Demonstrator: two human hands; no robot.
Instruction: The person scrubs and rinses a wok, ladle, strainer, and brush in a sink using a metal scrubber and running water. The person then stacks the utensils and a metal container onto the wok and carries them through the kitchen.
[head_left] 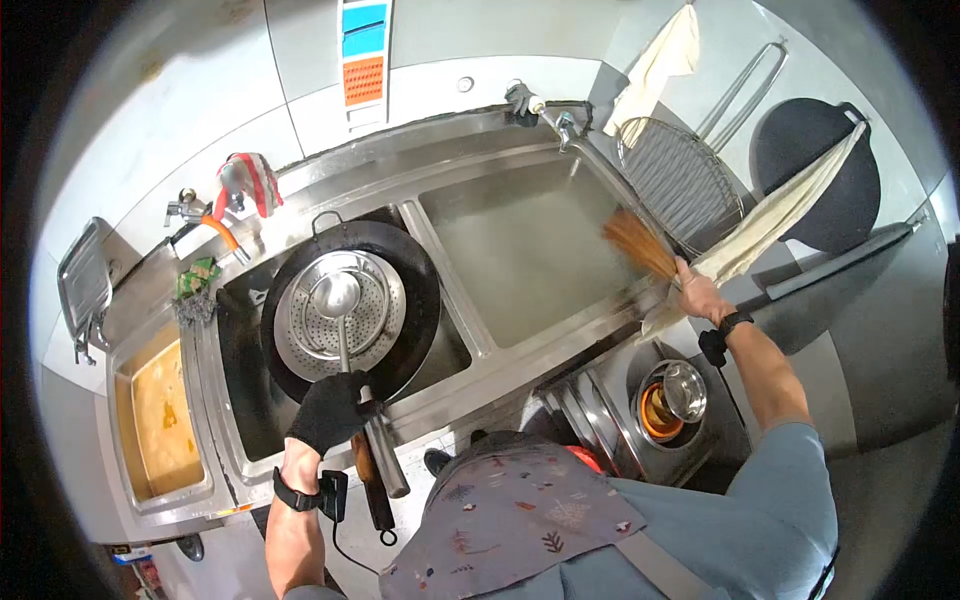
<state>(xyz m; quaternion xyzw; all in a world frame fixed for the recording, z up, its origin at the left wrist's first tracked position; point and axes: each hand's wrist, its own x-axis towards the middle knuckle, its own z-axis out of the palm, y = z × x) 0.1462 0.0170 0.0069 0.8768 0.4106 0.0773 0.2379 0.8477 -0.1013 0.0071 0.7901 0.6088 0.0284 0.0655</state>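
In the head view, my left hand [332, 412], in a black glove, closes around a bundle of handles at the near rim of a black wok [420, 330]. A perforated strainer [292, 335] lies inside the wok, and a metal ladle [336, 294] rests on top of it. A metal tube handle and a wooden handle [372, 485] stick out below the glove; which fingers hold which is partly hidden. My bare right hand [703, 297] grips a brown bristle brush [638, 245], slightly blurred, over the right rim of the water-filled sink basin [490, 345].
A small left basin [160, 420] holds cloudy yellowish liquid. Behind the sink are a faucet [566, 128], an orange hose [225, 238] and scouring pads [197, 282]. On the right wall hang a wire basket [680, 180], cloths and a black pan [800, 150]. Metal bowls [685, 390] stand below.
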